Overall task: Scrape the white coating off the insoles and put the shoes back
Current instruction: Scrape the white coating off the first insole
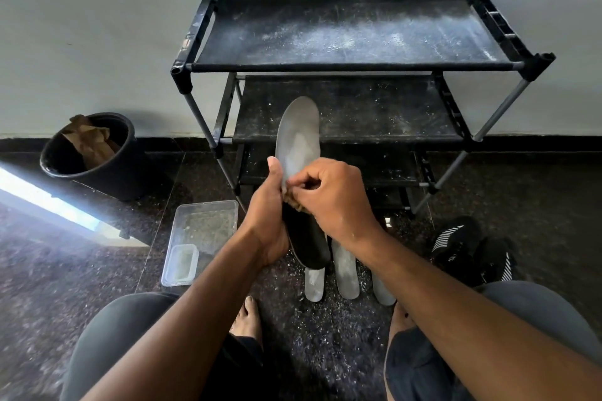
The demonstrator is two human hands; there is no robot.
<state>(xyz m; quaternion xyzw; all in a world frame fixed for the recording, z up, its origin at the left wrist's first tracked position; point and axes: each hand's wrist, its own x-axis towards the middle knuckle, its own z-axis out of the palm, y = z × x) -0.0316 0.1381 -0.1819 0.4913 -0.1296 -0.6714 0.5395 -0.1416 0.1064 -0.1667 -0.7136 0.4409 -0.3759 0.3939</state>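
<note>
— Where do you stand with the insoles?

— Your left hand [265, 221] grips the long grey foam insole [298, 137] by its dark lower half, toe end up in front of the black three-tier shoe rack [351, 65]. Your right hand [332, 198] pinches a small brownish scraper at its middle; I can't tell what the scraper is.

— How much is left?

— White patches show on the upper half, so this one looks part done. Three more pale insoles [345, 273] lie on the dark speckled floor between your knees, whitish too. The black striped shoes [469, 247] sit on the floor to your right, not yet back on the rack.
</note>
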